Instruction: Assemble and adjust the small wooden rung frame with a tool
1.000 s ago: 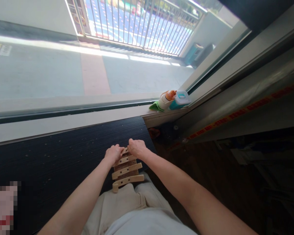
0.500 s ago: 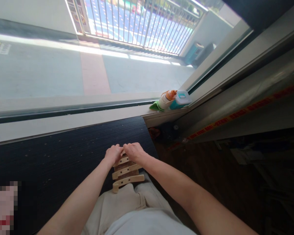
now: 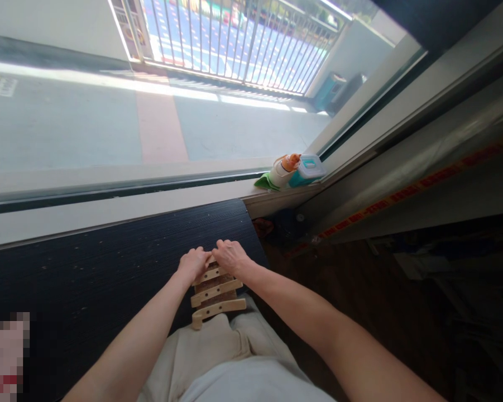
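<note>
A wooden rack with several pale curved slats [image 3: 216, 294] lies at the near edge of a black table [image 3: 92, 268], partly over my lap. My left hand [image 3: 193, 263] is closed on the rack's far left end. My right hand [image 3: 229, 256] is closed on its far end right beside the left hand, fingers curled over the top slat. The far slats are hidden under both hands.
A window sill [image 3: 121, 204] runs behind the table. At its right end stand a small bottle with an orange cap [image 3: 282, 169] and a teal-lidded box [image 3: 307, 169] on a green cloth. Dark floor lies to the right of the table.
My right hand slid a little left along the rack's far end toward the left hand. The rack and left hand have barely moved.
</note>
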Available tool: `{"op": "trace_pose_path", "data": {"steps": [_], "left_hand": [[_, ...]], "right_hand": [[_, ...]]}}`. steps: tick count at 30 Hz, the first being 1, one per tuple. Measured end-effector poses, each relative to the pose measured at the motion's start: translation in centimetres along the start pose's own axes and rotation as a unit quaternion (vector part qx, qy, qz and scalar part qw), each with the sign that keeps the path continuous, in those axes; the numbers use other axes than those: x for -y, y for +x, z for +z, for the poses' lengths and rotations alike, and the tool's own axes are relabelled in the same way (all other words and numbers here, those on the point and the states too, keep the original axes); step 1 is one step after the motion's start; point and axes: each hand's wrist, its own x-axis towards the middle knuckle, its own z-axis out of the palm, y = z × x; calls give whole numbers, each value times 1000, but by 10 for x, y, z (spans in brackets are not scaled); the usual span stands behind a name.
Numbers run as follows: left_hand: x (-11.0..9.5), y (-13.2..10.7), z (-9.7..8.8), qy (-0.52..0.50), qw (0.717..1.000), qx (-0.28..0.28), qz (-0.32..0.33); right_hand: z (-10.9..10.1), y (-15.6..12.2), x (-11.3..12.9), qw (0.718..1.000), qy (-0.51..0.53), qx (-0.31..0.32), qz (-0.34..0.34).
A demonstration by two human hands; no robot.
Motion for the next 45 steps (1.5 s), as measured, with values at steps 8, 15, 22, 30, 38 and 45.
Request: {"op": "trace_pose_path", "data": {"steps": [8,15,22,30,38,45], "left_hand": [[1,3,3,10,1000,0,7],[2,1,0,5,1000,3,11],[0,-1,-1,3,1000,1,3],[3,6,8,6,1000,-5,6],[5,7,7,-3,1000,-4,11],[3,2,2,3,1000,-8,21]], "right_hand": [[-4,5,4,999,16,42,-30],[10,13,-4,984,99,73,131],[3,4,2,996,51,20,73],[-7,9,-3,996,-12,26,-83],[1,12,3,993,79,59,64],[6,9,-6,986,81,52,136]]}}
